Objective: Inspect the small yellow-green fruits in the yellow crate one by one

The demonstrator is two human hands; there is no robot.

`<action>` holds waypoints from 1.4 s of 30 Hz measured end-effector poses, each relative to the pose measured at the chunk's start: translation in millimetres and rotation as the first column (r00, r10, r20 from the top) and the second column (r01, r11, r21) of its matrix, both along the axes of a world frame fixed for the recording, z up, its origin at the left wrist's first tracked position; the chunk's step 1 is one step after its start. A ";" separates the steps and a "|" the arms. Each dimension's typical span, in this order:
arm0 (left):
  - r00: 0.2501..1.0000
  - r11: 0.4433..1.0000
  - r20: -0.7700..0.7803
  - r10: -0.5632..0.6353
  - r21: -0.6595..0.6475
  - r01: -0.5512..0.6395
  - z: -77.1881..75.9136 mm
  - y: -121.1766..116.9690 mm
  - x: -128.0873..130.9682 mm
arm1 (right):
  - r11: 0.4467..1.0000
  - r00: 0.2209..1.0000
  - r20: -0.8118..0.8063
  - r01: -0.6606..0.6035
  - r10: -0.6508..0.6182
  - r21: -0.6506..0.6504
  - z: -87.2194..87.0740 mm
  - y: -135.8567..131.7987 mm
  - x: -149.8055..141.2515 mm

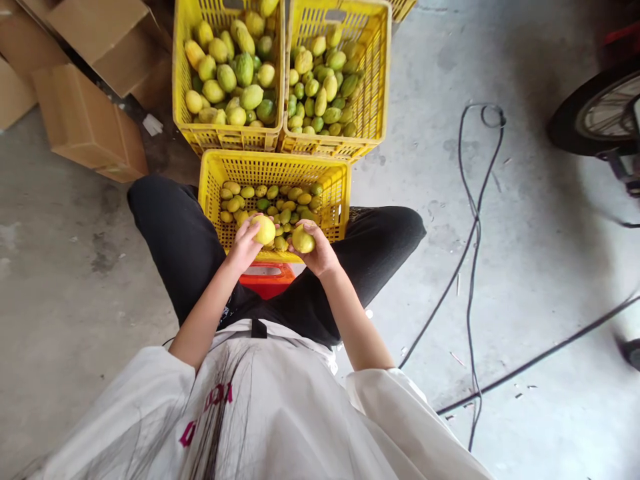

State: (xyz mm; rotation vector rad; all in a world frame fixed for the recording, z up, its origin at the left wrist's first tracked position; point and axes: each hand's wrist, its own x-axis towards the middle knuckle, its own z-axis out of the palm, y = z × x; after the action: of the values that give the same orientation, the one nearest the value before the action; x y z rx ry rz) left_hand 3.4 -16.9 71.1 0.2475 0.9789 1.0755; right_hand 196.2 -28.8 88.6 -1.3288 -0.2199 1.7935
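White shirt [285,400] nearest, hands [243,244] [323,252] (curled) hold fruits [265,230] [303,240].

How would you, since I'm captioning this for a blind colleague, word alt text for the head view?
A person's left hand and right hand each hold a yellow fruit over a yellow crate of more fruit between their knees. Two more yellow crates of fruit stand beyond it, with cardboard boxes to the left and a wheel to the right.
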 end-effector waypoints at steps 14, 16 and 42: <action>0.998 0.999 -0.048 0.033 -0.034 -0.034 11.5 1.3 -1.6 | 0.999 0.999 0.022 0.038 -0.037 -0.034 -0.1 1.6 -3.2; 1.000 0.999 -0.018 0.024 -0.043 -0.025 15.7 3.0 -1.6 | 0.999 0.999 0.030 0.046 -0.045 -0.029 -1.3 2.0 -3.1; 0.979 0.999 -0.198 0.045 0.023 -0.041 13.3 0.0 -1.8 | 0.994 0.997 -0.011 0.080 -0.081 -0.077 -10.6 3.8 -3.5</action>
State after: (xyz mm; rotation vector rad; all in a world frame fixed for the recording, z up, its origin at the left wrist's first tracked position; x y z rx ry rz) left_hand 1.5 -16.9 84.4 0.3554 1.1571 1.1151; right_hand 192.7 -25.0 78.1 -1.3589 -0.0886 1.7582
